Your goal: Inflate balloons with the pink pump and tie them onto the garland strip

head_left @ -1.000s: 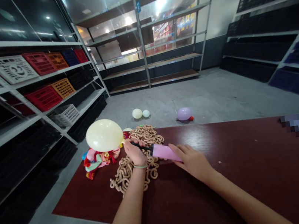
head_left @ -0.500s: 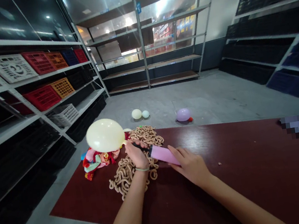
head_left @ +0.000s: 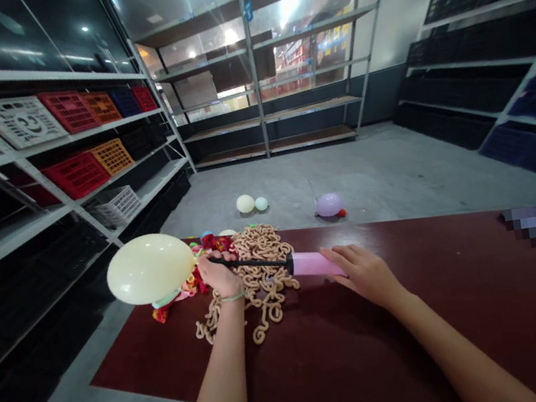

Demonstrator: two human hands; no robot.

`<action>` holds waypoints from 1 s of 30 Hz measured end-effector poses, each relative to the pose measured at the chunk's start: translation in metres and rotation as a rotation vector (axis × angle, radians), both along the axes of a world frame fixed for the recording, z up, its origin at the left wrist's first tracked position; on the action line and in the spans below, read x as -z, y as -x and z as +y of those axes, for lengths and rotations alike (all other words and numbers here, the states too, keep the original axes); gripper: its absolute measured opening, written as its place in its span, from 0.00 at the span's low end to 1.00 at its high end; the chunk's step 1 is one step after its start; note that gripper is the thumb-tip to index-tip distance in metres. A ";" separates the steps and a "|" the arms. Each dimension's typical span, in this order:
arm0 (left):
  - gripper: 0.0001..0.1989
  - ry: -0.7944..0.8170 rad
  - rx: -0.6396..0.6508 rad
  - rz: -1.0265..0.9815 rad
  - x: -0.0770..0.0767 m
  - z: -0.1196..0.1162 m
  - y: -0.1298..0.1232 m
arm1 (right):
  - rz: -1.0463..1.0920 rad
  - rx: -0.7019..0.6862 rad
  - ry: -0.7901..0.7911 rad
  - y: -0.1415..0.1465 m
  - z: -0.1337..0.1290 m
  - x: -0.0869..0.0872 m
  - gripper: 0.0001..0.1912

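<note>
Stroke the pump straight, with left fingers closed around the end of its rod beside the balloon near the left end of the table, right fingers wrapped around the barrel.

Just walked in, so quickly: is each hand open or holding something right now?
Left hand: closed on the pump's black end, at the neck of the pale yellow balloon.
Right hand: closed around the pump's pink tube.
</note>
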State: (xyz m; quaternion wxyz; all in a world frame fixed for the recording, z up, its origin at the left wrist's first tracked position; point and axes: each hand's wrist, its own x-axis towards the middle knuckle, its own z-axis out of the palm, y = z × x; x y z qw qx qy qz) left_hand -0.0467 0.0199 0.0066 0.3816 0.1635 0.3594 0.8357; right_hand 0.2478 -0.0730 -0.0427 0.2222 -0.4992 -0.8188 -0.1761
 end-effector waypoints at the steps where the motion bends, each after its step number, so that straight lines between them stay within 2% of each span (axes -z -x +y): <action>1: 0.03 0.015 -0.008 -0.006 0.001 0.000 -0.001 | -0.009 0.004 0.004 0.004 -0.002 0.000 0.25; 4: 0.04 0.043 0.017 -0.005 0.007 -0.004 -0.016 | -0.032 0.018 0.018 0.023 -0.009 0.001 0.25; 8: 0.06 0.074 0.180 0.047 0.018 -0.015 -0.050 | 0.039 0.050 0.074 0.052 -0.017 0.001 0.27; 10: 0.07 0.095 0.251 0.065 0.022 -0.017 -0.059 | 0.078 0.062 0.117 0.061 -0.019 0.003 0.28; 14: 0.07 0.079 0.249 0.091 0.020 -0.012 -0.050 | 0.062 0.034 0.132 0.053 -0.015 0.005 0.29; 19: 0.05 0.054 0.108 0.038 0.007 -0.003 -0.019 | -0.022 -0.016 0.045 0.009 -0.004 -0.002 0.27; 22: 0.04 0.054 0.058 0.011 0.004 -0.001 -0.012 | -0.033 -0.018 0.021 -0.003 -0.002 -0.005 0.25; 25: 0.07 0.047 0.079 0.005 0.010 -0.002 -0.020 | -0.033 0.024 0.023 0.010 -0.006 -0.002 0.24; 30: 0.06 0.075 0.214 0.043 0.030 -0.007 -0.050 | 0.039 0.102 0.111 0.052 -0.013 0.007 0.26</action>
